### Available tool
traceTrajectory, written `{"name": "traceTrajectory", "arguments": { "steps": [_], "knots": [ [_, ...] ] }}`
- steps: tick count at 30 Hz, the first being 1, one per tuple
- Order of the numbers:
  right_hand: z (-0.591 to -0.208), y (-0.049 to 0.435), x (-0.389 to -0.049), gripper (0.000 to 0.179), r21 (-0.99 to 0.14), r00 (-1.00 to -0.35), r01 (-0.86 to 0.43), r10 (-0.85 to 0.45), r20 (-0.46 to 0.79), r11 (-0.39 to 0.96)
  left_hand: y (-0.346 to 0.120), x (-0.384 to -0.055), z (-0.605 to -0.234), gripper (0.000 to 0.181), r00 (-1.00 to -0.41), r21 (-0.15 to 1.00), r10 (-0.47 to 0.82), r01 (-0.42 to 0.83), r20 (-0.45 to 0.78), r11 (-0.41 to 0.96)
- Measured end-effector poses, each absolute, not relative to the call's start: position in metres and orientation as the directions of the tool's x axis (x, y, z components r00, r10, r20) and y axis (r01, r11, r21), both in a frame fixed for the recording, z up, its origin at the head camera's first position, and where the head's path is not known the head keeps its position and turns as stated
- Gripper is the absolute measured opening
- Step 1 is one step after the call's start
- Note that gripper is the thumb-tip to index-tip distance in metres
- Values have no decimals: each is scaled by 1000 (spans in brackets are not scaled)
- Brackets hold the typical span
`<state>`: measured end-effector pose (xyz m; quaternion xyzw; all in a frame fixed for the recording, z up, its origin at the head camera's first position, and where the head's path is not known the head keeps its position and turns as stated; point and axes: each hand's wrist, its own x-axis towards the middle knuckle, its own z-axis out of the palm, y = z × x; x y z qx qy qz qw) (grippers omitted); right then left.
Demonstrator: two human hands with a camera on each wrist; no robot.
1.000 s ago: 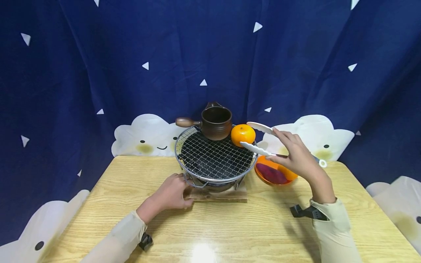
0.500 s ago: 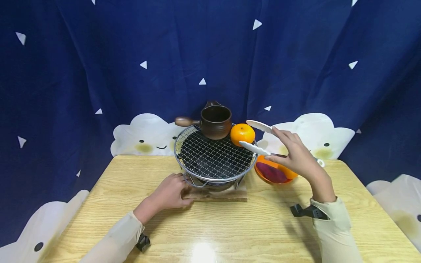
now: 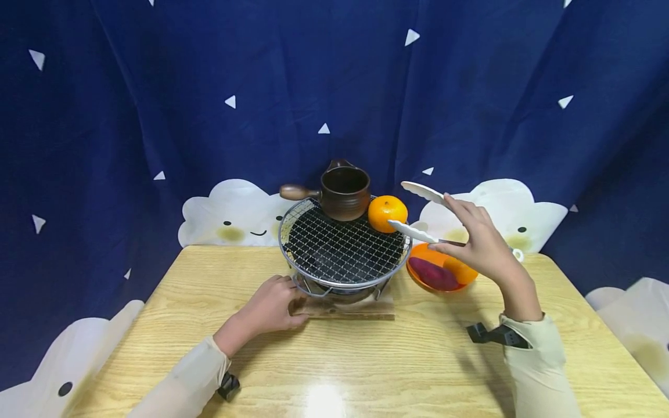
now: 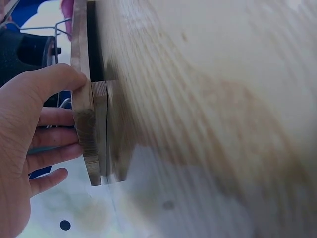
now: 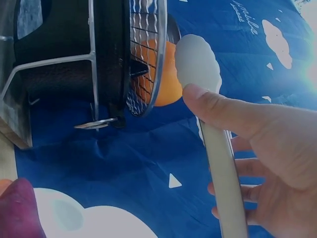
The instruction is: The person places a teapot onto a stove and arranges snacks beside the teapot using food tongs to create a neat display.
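In the head view the orange (image 3: 387, 213) sits on the grill (image 3: 334, 255) mesh near its two o'clock rim, the dark pot (image 3: 345, 204) at its ten. The right hand (image 3: 481, 244) is the nearer, with the orange between its nine and ten o'clock; it holds the tongs (image 3: 415, 232) with their arms spread wide, long axis running from four towards ten. The lower tip overlaps the orange's front; whether they touch is hard to tell. The left hand (image 3: 272, 305), orange at its two o'clock, grips the wooden board (image 3: 360, 309).
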<state>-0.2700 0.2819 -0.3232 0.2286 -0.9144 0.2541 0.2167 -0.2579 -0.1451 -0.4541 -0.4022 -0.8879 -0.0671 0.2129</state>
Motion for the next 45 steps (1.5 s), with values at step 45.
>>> {"name": "traceTrajectory", "arguments": {
  "steps": [45],
  "knots": [
    [-327, 372, -275, 114, -208, -855, -378, -254, 453, 902, -143, -258, -455, 30, -587, -30, 675, 744, 448, 667]
  ]
}}
